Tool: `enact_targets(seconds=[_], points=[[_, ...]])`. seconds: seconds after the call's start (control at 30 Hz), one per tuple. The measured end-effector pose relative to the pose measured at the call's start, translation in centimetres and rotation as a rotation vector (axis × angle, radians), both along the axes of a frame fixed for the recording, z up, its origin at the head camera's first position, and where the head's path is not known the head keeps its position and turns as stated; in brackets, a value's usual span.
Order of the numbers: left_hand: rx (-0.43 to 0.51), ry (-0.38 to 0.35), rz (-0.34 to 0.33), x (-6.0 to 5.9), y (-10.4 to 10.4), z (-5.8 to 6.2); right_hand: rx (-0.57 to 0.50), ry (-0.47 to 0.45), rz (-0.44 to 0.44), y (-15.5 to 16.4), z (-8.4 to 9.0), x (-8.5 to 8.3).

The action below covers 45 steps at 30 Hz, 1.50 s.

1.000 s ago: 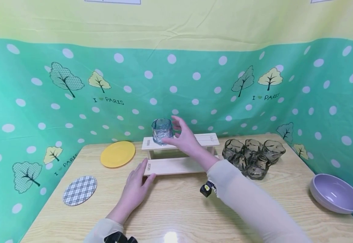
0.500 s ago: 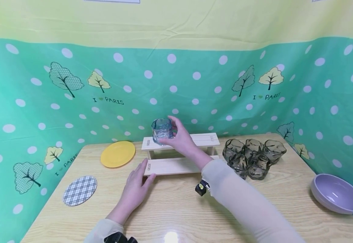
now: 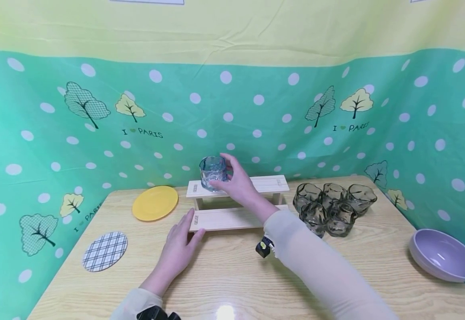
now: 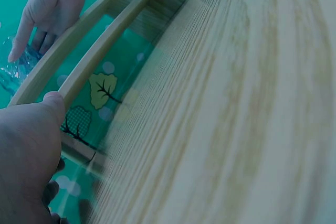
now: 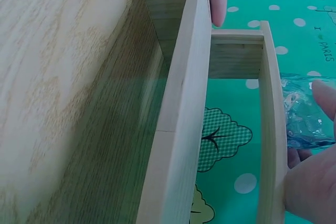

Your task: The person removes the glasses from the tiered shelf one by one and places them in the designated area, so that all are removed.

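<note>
A two-tier wooden rack (image 3: 240,218) stands at the back middle of the table. On the left part of its upper tier is a clear bluish drinking glass (image 3: 212,174), upright. My right hand (image 3: 240,182) grips this glass from the right, thumb in front and fingers behind. The right wrist view shows the thumb against the glass (image 5: 302,111). My left hand (image 3: 178,244) holds the front left corner of the lower tier, thumb at the front edge and fingers along the left end. In the left wrist view the thumb (image 4: 54,100) touches the plank's edge.
Several smoky grey glasses (image 3: 340,220) stand clustered right of the rack. A purple bowl (image 3: 444,255) sits at the far right. On the left lie a yellow plate (image 3: 155,203) and a checked round coaster (image 3: 105,251). A green dotted cloth (image 3: 256,111) hangs behind the table.
My right hand has moved slightly left and its fingers have closed in on the glass. The glass and my left hand have stayed in place.
</note>
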State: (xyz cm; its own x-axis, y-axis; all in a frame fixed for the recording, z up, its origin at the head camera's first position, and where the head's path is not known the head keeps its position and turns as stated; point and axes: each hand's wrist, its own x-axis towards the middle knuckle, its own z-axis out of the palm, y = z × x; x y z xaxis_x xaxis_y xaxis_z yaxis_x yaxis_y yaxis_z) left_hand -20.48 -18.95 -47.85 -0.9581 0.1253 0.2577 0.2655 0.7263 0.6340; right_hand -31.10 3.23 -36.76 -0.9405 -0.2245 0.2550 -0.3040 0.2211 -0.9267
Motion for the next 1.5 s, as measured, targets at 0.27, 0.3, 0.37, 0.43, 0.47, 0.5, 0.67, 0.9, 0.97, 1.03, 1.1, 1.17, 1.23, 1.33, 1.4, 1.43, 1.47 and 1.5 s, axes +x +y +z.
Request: enact_targets(seconds=[0.27, 0.3, 0.37, 0.43, 0.47, 0.5, 0.67, 0.9, 0.97, 1.03, 1.1, 1.17, 1.23, 1.33, 1.4, 1.43, 1.47, 1.5], points=[[-0.001, 0.005, 0.003, 0.00, 0.02, -0.03, -0.005, 0.005, -0.008, -0.05, -0.11, -0.02], [0.000, 0.004, 0.004, 0.00, 0.02, -0.03, -0.004, 0.004, -0.011, -0.07, -0.09, 0.01], [-0.001, 0.003, 0.004, 0.01, 0.02, -0.02, 0.002, -0.001, -0.016, -0.10, -0.07, 0.03], [-0.001, 0.002, 0.004, 0.02, 0.02, 0.00, 0.009, -0.004, -0.021, -0.14, -0.08, 0.01], [-0.001, 0.002, 0.004, 0.02, 0.03, 0.01, 0.012, -0.004, -0.024, -0.15, -0.10, 0.01], [-0.002, 0.002, 0.003, 0.03, 0.04, 0.03, 0.015, -0.005, -0.027, -0.16, -0.12, 0.00], [0.000, 0.002, 0.002, 0.06, 0.04, 0.05, 0.010, -0.006, -0.034, -0.20, -0.24, -0.01], [-0.004, -0.010, 0.006, 0.09, 0.01, 0.01, -0.004, -0.009, -0.057, -0.22, -0.07, 0.16], [-0.006, -0.011, 0.005, 0.06, 0.01, -0.02, -0.008, -0.011, -0.066, -0.25, -0.01, 0.22], [-0.005, -0.011, 0.003, 0.04, 0.01, -0.05, -0.011, -0.012, -0.074, -0.28, 0.02, 0.24], [-0.005, -0.012, 0.002, 0.00, 0.04, -0.09, -0.012, -0.010, -0.078, -0.31, 0.01, 0.24], [-0.003, -0.013, 0.002, -0.01, 0.05, -0.10, -0.011, -0.010, -0.083, -0.34, -0.02, 0.17], [-0.001, -0.016, 0.004, -0.04, 0.07, -0.11, -0.008, -0.010, -0.088, -0.34, -0.02, 0.20], [0.000, -0.017, 0.004, -0.02, 0.06, -0.11, -0.003, -0.012, -0.098, -0.23, 0.04, 0.34], [0.001, -0.015, 0.003, -0.02, 0.04, -0.11, -0.004, -0.005, -0.100, -0.10, 0.19, 0.51], [0.001, -0.013, 0.002, -0.01, 0.03, -0.10, -0.007, -0.001, -0.100, -0.03, 0.30, 0.59], [0.001, -0.011, 0.002, -0.01, 0.02, -0.11, -0.010, 0.003, -0.099, 0.04, 0.42, 0.67], [0.001, -0.009, 0.002, -0.02, 0.01, -0.12, -0.012, 0.008, -0.096, 0.11, 0.54, 0.74]])
